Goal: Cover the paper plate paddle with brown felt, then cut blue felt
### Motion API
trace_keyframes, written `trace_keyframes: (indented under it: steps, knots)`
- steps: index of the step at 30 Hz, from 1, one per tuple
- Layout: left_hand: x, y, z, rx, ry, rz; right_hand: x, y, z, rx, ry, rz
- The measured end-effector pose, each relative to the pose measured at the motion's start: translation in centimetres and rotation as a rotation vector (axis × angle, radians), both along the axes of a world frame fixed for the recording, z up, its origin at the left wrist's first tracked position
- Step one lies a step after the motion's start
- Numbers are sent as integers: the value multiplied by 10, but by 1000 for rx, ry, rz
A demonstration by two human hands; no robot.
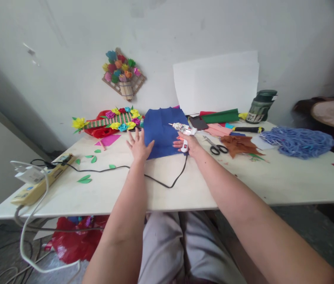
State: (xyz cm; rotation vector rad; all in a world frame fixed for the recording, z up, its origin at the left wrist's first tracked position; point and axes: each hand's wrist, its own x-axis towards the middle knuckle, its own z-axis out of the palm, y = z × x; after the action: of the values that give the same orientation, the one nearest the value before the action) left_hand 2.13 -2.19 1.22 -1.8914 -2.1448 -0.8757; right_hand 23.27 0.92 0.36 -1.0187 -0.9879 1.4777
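Head camera looks down at a white table (184,189), with a blue felt sheet (162,132) lying near its far edge as the landmark. On the sheet's near left corner rests the left hand (139,146), flat and spread wide, fingers fanned, gripping nothing. At the sheet's near right corner the right hand (190,145) is closed around the handle of a white glue gun (183,129), whose nozzle points left over the sheet. A black cord (155,179) runs from the gun across the table in front of the sheet toward a yellow power strip (41,179) well off to the sheet's left. Just right of the sheet lie scissors (218,147), then brown felt pieces (239,144), and farther right a heap of blue yarn (298,141). Left of the sheet sits a flower decoration (112,121), with green paper leaves (84,179) scattered nearer. Behind the sheet a white board (217,81) leans on the wall beside a dark green jar (260,105).
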Motion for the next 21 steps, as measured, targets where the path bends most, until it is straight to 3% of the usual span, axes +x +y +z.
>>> trace_keyframes:
  steps: [2, 4, 7, 10, 12, 17, 21]
  knots:
    - [11, -3, 3, 16, 83, -287, -1, -1, 2, -5, 32, -31]
    - [19, -4, 4, -66, 86, -579, -1, -2, 4, -9, 78, -86]
    - [21, -2, 2, -183, -191, -801, 0, -4, 6, -8, 144, -165]
    - [20, -1, -3, -237, -622, -827, 1, -5, 8, -8, 170, -196]
    - [20, -1, -6, -294, -788, -817, 1, -6, 8, -7, 171, -195]
    - [26, 1, -10, -379, -891, -723, 1, -6, 7, -5, 168, -196]
    - [25, 3, -9, -265, -832, -722, 2, -5, 7, -5, 186, -208]
